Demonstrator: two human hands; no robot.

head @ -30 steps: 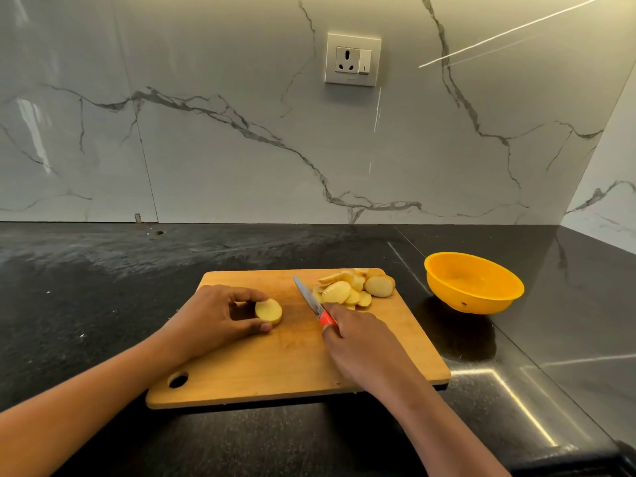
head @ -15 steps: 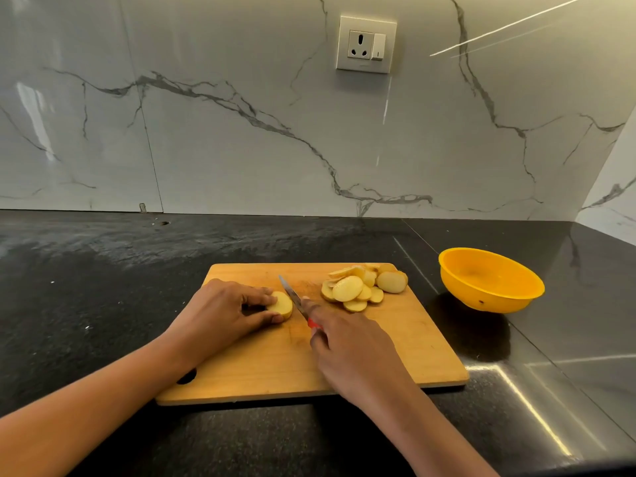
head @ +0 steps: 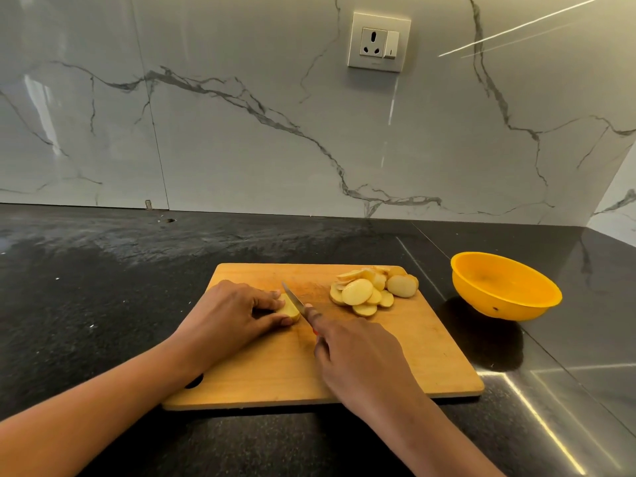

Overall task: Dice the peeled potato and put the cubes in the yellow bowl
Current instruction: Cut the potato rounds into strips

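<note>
A wooden cutting board point(head: 423, 352) lies on the black counter. My left hand point(head: 234, 315) pinches the last chunk of peeled potato point(head: 290, 308) against the board. My right hand point(head: 354, 356) grips a red-handled knife point(head: 294, 301), forefinger along its back, with the blade set against the chunk's right face. A heap of round potato slices point(head: 368, 290) sits at the board's far right corner. The yellow bowl point(head: 506, 287) stands on the counter to the right of the board, and its inside looks bare.
A marble-patterned wall with a socket and switch point(head: 378, 41) rises behind the counter. The wall turns a corner at the far right point(head: 616, 208). A steel-coloured surface point(head: 568, 390) adjoins the counter at the right front.
The knife has moved left from beside the slice heap until its blade meets the potato chunk. My left hand has closed tighter over the chunk.
</note>
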